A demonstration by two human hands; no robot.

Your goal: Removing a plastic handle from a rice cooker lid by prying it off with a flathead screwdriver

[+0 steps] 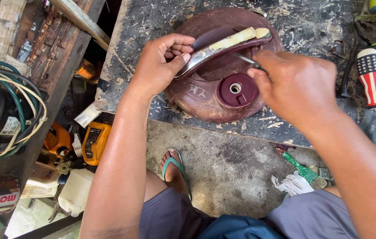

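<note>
Left hand [159, 66] clamps the metal handle [223, 46] of the maroon lid [205, 99], fingers curled tight, pinning it flat near the worn surface's [152, 17] front edge so it can't spin. Right hand [296, 86] closes round a thin tool [246, 60], tip poking under the handle; its grip is hidden in the fist, the tip's contact hard to make out
</note>
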